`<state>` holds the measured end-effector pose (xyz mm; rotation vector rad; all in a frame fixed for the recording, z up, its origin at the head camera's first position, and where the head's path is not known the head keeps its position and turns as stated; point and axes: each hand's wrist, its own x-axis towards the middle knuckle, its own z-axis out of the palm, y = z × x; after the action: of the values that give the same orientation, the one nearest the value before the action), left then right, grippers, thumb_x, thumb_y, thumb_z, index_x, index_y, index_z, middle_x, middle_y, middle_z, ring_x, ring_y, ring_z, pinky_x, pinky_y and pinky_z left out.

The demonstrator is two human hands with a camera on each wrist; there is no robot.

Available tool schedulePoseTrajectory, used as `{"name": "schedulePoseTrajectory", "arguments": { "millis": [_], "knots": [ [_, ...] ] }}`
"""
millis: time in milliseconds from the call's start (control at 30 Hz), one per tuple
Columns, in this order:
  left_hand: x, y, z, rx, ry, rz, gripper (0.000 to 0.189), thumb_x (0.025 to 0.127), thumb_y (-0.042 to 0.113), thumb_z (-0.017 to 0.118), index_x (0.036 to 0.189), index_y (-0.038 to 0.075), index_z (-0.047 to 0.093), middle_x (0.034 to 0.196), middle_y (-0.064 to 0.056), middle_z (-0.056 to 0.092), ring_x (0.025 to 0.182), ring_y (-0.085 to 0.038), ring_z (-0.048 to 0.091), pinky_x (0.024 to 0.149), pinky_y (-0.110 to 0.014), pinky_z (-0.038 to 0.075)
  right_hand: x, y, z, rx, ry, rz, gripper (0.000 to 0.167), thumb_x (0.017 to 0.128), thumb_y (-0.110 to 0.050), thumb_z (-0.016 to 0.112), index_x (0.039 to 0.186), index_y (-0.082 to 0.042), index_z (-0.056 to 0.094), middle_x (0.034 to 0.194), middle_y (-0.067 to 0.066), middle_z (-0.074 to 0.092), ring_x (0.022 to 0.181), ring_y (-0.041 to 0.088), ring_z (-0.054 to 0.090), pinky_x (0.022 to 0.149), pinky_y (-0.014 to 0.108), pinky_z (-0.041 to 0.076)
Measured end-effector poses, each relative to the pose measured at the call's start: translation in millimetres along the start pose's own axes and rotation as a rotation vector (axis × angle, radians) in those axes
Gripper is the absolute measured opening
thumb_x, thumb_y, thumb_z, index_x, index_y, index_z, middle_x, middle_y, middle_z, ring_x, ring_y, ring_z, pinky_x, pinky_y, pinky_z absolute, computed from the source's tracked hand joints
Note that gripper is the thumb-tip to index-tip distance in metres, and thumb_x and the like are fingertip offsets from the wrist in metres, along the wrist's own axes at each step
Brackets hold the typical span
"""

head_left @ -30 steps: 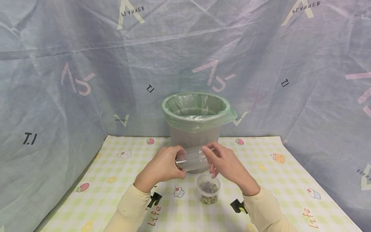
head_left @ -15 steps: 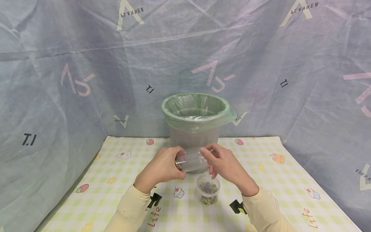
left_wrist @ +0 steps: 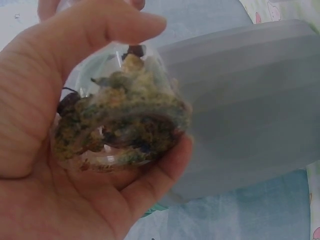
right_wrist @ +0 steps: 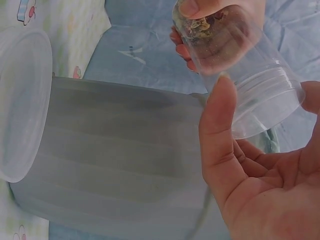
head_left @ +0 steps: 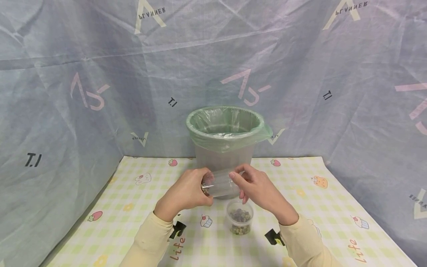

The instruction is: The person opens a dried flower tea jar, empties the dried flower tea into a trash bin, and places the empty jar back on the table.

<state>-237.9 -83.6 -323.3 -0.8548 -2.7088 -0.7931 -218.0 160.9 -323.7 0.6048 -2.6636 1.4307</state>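
My left hand [head_left: 185, 189] grips the base end of a clear plastic jar [head_left: 221, 184], which lies tilted on its side in the air. Dried, mixed plant bits [left_wrist: 120, 117] in brown, yellow and dark tones are gathered at that end. My right hand [head_left: 260, 189] holds the jar's ridged clear end, thumb on one side and a finger on the other, as the right wrist view shows. Below the right hand stands a small round clear tub [head_left: 241, 230] with dark and pale dried bits inside. Its frosted round top [right_wrist: 25, 105] shows at the left of the right wrist view.
Just behind the hands stands a grey bin [head_left: 220, 155] lined with a green plastic bag [head_left: 227, 142]. A checked cloth [head_left: 143, 200] with printed pictures covers the table. Grey-blue fabric [head_left: 133, 85] hangs behind and at both sides.
My right thumb and fingertips have shifted slightly to the left at the jar's end. The left hand, jar and tub stay in place.
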Motion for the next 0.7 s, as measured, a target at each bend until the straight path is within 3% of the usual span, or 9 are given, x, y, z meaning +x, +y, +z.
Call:
{"name": "schedulePoseTrajectory", "arguments": {
  "millis": [333,500,700],
  "knots": [
    [0.7,-1.1,0.4,0.014,0.001,0.006,0.040,0.064,0.014,0.080,0.102,0.014,0.068,0.086,0.008,0.064,0.073,-0.009,0.057,0.071,-0.030,0.050,-1.3,0.8,-3.3,-0.050,-0.031,-0.025,0.050,0.105,-0.054,0.052,0.138,-0.016,0.052,0.082,0.005,0.071,0.064,0.020,0.069,0.069,0.034,0.056],
    [0.4,-1.2,0.3,0.012,-0.002,0.005,0.040,0.064,0.014,0.080,0.102,0.013,0.068,0.087,0.007,0.065,0.074,-0.009,0.057,0.072,-0.031,0.051,-1.6,1.4,-5.3,-0.060,-0.056,-0.048,0.050,0.105,-0.051,0.054,0.141,-0.016,0.049,0.098,-0.001,0.071,0.068,0.018,0.070,0.075,0.035,0.055],
    [0.2,-1.1,0.0,0.006,-0.004,0.000,0.039,0.064,0.013,0.081,0.101,0.014,0.068,0.086,0.007,0.064,0.073,-0.009,0.057,0.071,-0.031,0.050,-2.0,-0.1,-7.2,-0.073,-0.085,-0.077,0.050,0.105,-0.046,0.057,0.142,-0.013,0.049,0.102,0.002,0.070,0.073,0.017,0.071,0.076,0.034,0.056]
  ]
}}
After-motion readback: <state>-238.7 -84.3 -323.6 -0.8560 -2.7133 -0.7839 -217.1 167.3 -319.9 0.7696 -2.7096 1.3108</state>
